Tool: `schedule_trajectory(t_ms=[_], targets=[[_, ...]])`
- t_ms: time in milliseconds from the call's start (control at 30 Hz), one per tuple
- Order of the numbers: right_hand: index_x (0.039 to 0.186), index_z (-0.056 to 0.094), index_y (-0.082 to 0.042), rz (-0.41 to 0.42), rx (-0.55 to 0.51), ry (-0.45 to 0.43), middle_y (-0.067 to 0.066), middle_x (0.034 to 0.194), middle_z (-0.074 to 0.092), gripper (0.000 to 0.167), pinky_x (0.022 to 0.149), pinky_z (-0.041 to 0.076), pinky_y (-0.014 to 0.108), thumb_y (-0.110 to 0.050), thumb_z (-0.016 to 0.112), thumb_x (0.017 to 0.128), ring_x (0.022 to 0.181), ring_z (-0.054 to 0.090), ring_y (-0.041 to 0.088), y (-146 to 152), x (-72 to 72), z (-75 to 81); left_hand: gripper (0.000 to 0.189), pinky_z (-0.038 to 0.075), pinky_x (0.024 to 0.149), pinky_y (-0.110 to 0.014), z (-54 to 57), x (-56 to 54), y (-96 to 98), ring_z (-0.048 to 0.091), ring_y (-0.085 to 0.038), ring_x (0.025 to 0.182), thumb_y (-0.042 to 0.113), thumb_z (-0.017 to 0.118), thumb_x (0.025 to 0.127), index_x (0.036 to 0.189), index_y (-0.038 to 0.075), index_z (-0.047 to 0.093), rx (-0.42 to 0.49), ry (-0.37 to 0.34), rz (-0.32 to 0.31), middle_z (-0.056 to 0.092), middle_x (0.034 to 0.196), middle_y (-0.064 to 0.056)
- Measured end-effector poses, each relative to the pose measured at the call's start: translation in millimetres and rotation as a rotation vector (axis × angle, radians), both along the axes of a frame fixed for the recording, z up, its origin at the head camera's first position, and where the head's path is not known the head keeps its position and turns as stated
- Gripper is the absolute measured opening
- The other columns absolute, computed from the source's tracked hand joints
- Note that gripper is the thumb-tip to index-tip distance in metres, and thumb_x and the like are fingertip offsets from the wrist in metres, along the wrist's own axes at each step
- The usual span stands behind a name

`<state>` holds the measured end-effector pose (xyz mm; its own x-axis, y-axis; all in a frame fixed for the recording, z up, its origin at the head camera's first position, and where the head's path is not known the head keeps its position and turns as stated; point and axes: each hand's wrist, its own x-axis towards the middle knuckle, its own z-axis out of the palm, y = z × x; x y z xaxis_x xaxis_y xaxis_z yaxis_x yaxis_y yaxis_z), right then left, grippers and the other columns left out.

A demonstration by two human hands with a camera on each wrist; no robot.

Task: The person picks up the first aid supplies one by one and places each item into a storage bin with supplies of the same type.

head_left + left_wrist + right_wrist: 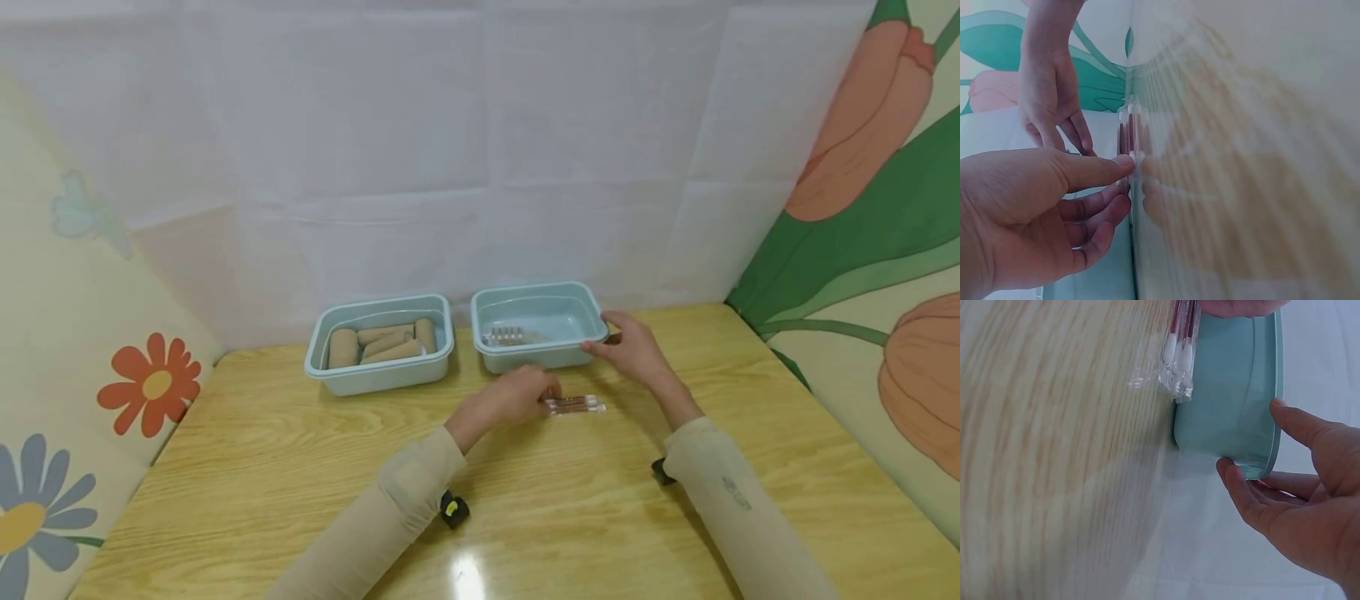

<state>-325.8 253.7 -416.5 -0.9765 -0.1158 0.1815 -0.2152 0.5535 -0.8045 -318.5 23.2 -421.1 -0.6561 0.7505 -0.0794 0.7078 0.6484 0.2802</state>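
Note:
In the head view, my left hand (517, 395) pinches the near end of a clear packet of cotton swabs (577, 405) lying on the table. The swabs have reddish-brown sticks and white tips, best seen in the right wrist view, where the packet (1182, 356) stands out before the tub. My right hand (633, 346) grips the right front corner of a light blue plastic tub (536, 357), thumb on the rim and fingers against the outer side. Inside that tub, toward its left, lie more clear packets (506, 336).
Left of it stands a second light blue tub (386, 380) with several brown cardboard-like rolls (345, 347). Both tubs sit at the back of the wood-grain table (300, 467), before a white cloth (390, 150). Painted flower panels flank the table.

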Motion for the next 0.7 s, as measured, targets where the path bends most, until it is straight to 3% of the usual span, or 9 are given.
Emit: schedule_trajectory(t_ms=[433,700], targets=[[0.144,0.051,0.005,-0.002,-0.002,0.001,0.027,0.141,0.051,0.06,0.088,0.056,0.046,-0.015,0.077,0.094,0.111,0.063,0.042,0.2,-0.7,-0.3,0.019,0.052,0.084,-0.032,5.1,1.0,-2.7,0.062,-0.017,0.096,0.011,0.075,0.093,0.112,0.014,0.074,0.008,0.021,0.037,0.066,0.106,-0.002],[0.144,0.051,0.005,-0.003,0.01,0.013,0.028,0.141,0.051,0.061,0.087,0.056,0.045,-0.017,0.077,0.094,0.11,0.064,0.042,0.8,-2.4,-2.9,0.019,0.052,0.083,-0.032,18.0,0.1,-6.7,0.063,-0.018,0.096,0.01,0.071,0.095,0.114,0.008,0.074,0.059,0.061,-0.005,0.068,0.106,-0.004]])
